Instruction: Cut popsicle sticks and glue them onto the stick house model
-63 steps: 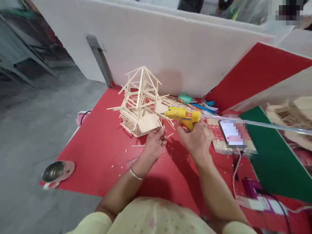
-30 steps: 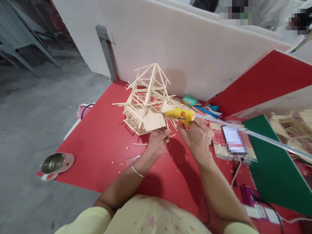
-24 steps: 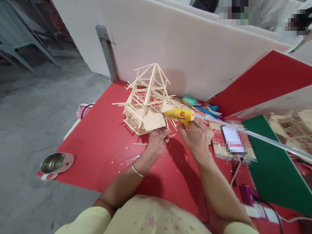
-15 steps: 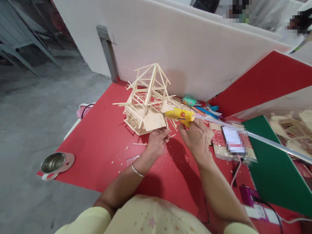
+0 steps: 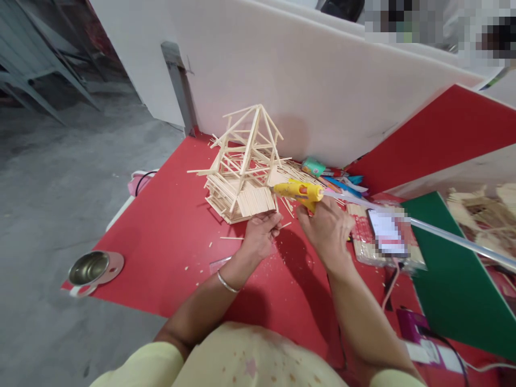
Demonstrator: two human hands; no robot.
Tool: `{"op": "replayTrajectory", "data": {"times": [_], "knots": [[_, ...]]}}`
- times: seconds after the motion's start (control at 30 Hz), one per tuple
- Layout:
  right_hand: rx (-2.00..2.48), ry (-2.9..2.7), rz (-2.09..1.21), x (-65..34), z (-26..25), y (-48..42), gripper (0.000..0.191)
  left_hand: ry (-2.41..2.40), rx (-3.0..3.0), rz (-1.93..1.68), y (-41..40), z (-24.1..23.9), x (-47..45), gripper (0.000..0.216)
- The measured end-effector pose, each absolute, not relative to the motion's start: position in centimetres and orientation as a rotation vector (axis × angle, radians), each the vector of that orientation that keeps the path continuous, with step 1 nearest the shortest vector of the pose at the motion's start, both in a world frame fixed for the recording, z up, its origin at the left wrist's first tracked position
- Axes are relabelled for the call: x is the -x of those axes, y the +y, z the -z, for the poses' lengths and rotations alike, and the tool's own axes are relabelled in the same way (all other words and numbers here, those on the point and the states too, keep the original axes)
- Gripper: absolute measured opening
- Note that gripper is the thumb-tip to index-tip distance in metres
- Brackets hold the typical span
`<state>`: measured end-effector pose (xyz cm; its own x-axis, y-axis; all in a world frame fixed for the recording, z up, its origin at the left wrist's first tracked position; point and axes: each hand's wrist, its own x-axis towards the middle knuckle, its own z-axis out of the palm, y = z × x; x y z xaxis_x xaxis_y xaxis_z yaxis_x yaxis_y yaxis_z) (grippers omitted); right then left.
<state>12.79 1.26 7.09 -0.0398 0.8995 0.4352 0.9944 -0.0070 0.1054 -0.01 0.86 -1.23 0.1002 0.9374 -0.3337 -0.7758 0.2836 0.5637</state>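
Nosing stick house (image 5: 242,172) edge, glue gun (image 5: 300,191); open mat (image 5: 169,247) leftward.

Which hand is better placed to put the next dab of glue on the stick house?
Right, probably. The right hand grips the yellow glue gun, its nozzle aimed at the front of the stick house. The left hand sits just below that front.

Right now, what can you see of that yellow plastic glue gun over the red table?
The yellow plastic glue gun lies roughly level in the grip of the right hand, which wraps its handle from below. An orange patch shows on its side. Its nozzle points left, close to the pale wooden stick house; contact cannot be told. A long clear glue stick juts from its rear, rightwards.
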Motion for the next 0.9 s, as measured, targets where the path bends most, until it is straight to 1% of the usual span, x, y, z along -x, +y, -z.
{"op": "replayTrajectory", "data": {"times": [0.53, 0.9], "knots": [[1.974, -2.026, 0.546, -13.0, -7.1, 0.8, 0.029, 0.718, -0.273, -1.3, 0.5, 1.4, 0.0, 0.039], [1.985, -2.01, 0.571, -13.3, -6.9, -0.2, 0.03, 0.734, -0.212, -1.247, -0.2, 2.0, -0.2, 0.053]]}}
